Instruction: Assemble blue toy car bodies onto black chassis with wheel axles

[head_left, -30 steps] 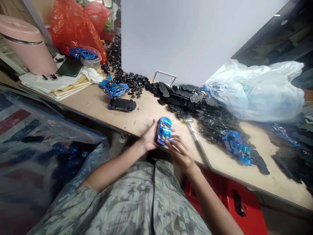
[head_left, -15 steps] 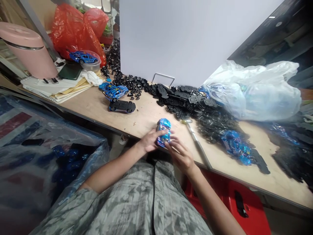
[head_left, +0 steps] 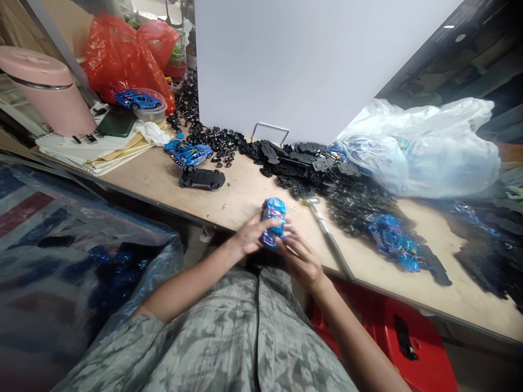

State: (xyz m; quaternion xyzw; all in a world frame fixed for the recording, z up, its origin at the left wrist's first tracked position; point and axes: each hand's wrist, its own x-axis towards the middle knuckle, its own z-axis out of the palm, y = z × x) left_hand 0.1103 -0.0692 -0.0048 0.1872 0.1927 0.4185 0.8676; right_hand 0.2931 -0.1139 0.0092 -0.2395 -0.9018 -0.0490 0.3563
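Both hands are holding a blue toy car (head_left: 274, 220);
the left hand (head_left: 250, 235) and right hand (head_left: 301, 260) are closing narrowly around it; the car is staying near the front edge of the wooden workbench (head_left: 241, 188).

The left hand (head_left: 250, 235) has slid over the blue toy car (head_left: 274, 213).

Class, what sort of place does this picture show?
Probably a toy-car assembly bench: it holds heaps of loose black wheel sets, piled black chassis plates, and a blue toy car in hand.
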